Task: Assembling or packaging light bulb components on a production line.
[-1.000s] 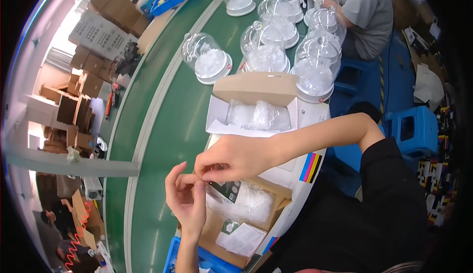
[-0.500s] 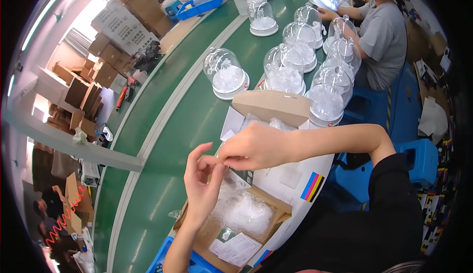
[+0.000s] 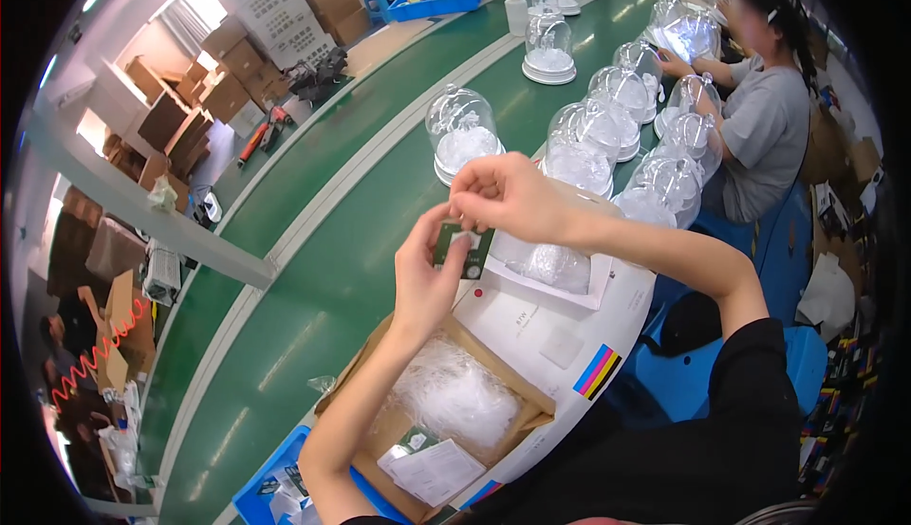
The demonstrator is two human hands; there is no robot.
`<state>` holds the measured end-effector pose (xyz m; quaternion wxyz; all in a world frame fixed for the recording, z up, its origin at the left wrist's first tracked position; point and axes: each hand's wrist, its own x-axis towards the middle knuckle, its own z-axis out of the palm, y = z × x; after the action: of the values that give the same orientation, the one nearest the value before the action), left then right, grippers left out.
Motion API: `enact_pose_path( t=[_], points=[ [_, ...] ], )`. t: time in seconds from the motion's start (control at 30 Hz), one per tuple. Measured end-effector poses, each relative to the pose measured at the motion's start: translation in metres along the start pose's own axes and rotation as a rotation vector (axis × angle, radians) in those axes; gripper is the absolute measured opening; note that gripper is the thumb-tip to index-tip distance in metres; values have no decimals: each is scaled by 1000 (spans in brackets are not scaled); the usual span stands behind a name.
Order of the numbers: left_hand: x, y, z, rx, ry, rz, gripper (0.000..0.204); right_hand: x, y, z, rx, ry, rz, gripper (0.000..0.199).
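Left hand (image 3: pixel 424 274), right hand (image 3: pixel 510 201) now farther from brown box (image 3: pixel 537 409); left pinches green card (image 3: pixel 476 257), right's hold unclear; light grip best.

A long green work surface (image 3: pixel 285 340) carries everything, and on its near part lies a white printed board (image 3: pixel 508 321) with a striped colour patch. An open brown cardboard box (image 3: pixel 534 413) sits at the board's near end. Just beyond the brown cardboard box, an open white box (image 3: pixel 597 288) rests on the board; a small pale square (image 3: pixel 562 348) lies flat to the right of the brown cardboard box. A crumpled clear plastic scrap (image 3: pixel 323 384) lies on the green just left of it. Well beyond it, one clear dome on a white base (image 3: pixel 462 131) stands apart, a cluster of similar domes (image 3: pixel 577 155) stands farther to the right, and another lone dome (image 3: pixel 548 49) stands farther still.
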<state>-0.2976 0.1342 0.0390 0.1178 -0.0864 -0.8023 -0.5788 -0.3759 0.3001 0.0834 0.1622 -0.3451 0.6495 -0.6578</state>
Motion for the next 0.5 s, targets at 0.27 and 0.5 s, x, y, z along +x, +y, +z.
enact_pose_path(
  t=[0.27, 0.5],
  points=[
    [87, -5, 0, 108, 227, 297, 27, 77, 48, -51, -462, 315, -273, 17],
    [174, -40, 0, 240, 339, 250, 15, 138, 72, -73, -544, 596, -326, 21]
  ],
)
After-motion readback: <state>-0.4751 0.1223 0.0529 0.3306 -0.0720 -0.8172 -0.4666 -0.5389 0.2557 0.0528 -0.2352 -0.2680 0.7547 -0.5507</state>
